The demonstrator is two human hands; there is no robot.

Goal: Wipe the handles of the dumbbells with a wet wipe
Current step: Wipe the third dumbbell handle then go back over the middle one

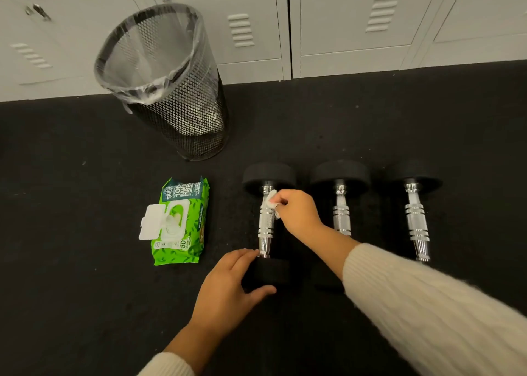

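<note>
Three dumbbells with black ends and chrome handles lie side by side on the dark floor. My right hand [296, 213] presses a crumpled white wet wipe [271, 203] against the upper part of the left dumbbell's handle [266, 227]. My left hand [231, 287] grips that dumbbell's near black end [271, 271]. The middle dumbbell [340, 204] is partly hidden behind my right forearm. At the right, the third dumbbell [416, 218] lies untouched.
A green pack of wet wipes [181, 221] lies left of the dumbbells with its white lid flipped open. A black mesh bin [182, 110] with a clear liner stands behind it. Grey lockers [342, 27] line the far edge of the floor.
</note>
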